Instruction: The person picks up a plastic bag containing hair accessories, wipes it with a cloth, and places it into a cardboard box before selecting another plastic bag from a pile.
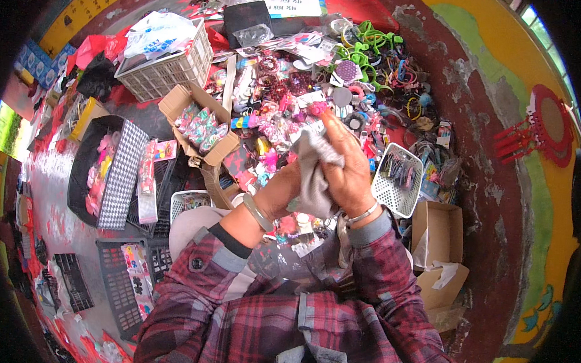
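Note:
A crumpled grey cloth [315,176] is bunched between my two hands in front of my chest. My right hand [353,174] is closed against the cloth, its fingers pointing up and away from me. My left hand [282,189] presses on it from the other side; the cloth hides most of its fingers. Just past my hands spreads a heap of small hair accessories [280,117], many of them pink, some in clear wrappers. Close by my right wrist sits a white perforated basket [391,199] with dark small items in it.
On the left stand an open cardboard box [222,150] of wrapped pieces, a houndstooth-sided bin [124,179] and a grey crate [163,68] topped by a white plastic bag [160,35]. Green headbands [365,53] lie at the back. Another cardboard box [452,235] stands to the right, near the wall [488,188].

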### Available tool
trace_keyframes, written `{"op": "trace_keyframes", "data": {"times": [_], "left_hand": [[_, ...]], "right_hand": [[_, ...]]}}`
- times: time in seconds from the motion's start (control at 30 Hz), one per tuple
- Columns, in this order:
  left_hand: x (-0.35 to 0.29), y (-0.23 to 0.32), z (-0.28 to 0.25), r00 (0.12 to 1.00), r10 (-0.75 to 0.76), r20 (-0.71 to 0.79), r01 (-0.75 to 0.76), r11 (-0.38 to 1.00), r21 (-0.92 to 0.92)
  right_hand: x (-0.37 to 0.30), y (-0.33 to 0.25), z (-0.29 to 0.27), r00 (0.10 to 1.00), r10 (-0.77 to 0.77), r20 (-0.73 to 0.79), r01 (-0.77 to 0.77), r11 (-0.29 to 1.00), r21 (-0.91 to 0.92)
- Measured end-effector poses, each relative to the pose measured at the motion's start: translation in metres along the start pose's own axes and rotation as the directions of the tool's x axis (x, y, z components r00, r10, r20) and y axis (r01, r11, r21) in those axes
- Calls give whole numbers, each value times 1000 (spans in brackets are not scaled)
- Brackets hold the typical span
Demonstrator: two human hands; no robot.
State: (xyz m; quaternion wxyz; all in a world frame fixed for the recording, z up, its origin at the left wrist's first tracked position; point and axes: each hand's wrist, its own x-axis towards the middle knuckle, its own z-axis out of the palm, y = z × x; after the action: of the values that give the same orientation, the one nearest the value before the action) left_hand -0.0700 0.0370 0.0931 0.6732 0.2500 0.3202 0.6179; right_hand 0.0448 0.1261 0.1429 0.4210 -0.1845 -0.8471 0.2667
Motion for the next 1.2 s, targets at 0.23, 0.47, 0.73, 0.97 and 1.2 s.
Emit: {"op": "trace_keyframes", "data": {"times": [0.23,0.47,0.73,0.97,1.2], "left_hand": [[7,-7,1,985,168,28,-170,980,103],[9,-2,-9,990,139,27,-106,853,-511],[12,6,-12,707,579,406,-567,122,814],[8,-12,-6,983,153,-101,-150,988,39],[12,4,-7,1000,-7,-18,-4,847,-532]], "right_hand": [[-12,27,1,906,422,30,-407,849,336],[-25,-5,32,985,174,-8,-169,967,192],[-18,-9,29,992,1,128,25,980,-195],[-8,11,2,843,512,167,-523,706,478],[-24,14,22,774,612,160,-595,618,514]]}}
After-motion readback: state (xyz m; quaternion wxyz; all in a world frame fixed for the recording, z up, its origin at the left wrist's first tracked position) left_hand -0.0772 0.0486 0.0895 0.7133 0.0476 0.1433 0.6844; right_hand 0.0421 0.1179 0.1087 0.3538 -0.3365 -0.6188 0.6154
